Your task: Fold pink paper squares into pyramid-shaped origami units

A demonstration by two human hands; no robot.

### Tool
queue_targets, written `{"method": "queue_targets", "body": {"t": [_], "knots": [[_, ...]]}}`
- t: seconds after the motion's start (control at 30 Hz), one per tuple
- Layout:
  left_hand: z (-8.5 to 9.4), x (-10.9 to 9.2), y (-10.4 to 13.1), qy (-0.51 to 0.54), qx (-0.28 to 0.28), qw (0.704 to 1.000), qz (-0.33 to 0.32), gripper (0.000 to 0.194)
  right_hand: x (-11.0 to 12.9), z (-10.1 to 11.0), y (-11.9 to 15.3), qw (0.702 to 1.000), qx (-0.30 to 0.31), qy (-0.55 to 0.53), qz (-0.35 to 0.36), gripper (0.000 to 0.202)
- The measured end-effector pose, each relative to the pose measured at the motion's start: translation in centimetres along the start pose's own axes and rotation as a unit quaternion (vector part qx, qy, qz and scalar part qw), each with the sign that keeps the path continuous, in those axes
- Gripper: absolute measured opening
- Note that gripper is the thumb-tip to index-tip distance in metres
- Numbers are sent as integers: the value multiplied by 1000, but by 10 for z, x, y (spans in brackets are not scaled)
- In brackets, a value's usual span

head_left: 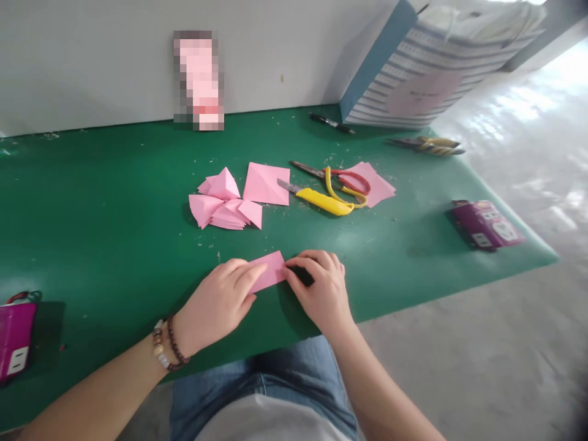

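Observation:
A small folded pink paper (272,273) lies near the front edge of the green table. My left hand (223,300) rests on its left part, fingers stretched out over it. My right hand (321,288) pinches the paper's right edge between thumb and index finger. Beyond my hands sit several folded pink pieces (225,205) in a pile, with a pink square (266,184) beside them. The tip of a yellow-handled knife (326,201) overlaps that square. Red and yellow scissors (349,184) lie partly over more pink sheets (374,182).
A striped paper bag (413,73) stands at the back right, with a black pen (331,124) beside it. Pliers (432,146) and a purple box (487,225) lie at the right. Another purple box (16,340) is at the left edge. A wall runs behind.

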State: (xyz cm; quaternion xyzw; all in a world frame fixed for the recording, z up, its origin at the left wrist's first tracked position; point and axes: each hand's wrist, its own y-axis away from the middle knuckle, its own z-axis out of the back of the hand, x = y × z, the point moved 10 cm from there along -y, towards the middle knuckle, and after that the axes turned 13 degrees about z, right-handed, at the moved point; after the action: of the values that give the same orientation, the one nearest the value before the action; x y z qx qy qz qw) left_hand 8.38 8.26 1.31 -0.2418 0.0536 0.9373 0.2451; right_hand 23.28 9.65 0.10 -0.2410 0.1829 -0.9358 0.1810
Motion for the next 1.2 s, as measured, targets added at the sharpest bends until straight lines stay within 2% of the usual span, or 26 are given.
{"method": "queue_targets", "body": {"t": [0.13, 0.23, 0.37, 0.43, 0.5, 0.7, 0.87, 0.97, 1.1, 1.2], "knots": [[2, -3, -1, -2, -12, 1000, -5, 50, 3, 4, -3, 999, -2, -52, 7, 4], [10, 0, -1, -19, -49, 998, 18, 53, 10, 14, -6, 994, -32, -103, 31, 7], [17, 0, 1, -38, -91, 995, 22, 49, 38, 28, -7, 976, -65, -149, 142, 10], [22, -3, 3, -41, -120, 992, 8, 42, 53, 30, -4, 965, -58, -147, 209, 13], [27, -5, 6, -37, -145, 989, -7, 35, 59, 29, -1, 960, -44, -131, 243, 12], [28, -12, 8, -36, -148, 987, -48, 22, 50, 15, -5, 960, 17, -193, 204, 9], [32, -16, 10, -14, -166, 983, -77, 22, 56, 8, -8, 952, 32, -209, 221, 18], [35, -16, 10, -20, -177, 981, -77, 24, 55, 9, -7, 957, 14, -185, 223, 27], [40, -17, 12, -39, -202, 976, -72, 16, 43, 7, -7, 974, 12, -131, 183, 40], [35, -15, 12, -34, -185, 979, -74, 19, 43, 10, -9, 981, 9, -22, 190, 31]]}}
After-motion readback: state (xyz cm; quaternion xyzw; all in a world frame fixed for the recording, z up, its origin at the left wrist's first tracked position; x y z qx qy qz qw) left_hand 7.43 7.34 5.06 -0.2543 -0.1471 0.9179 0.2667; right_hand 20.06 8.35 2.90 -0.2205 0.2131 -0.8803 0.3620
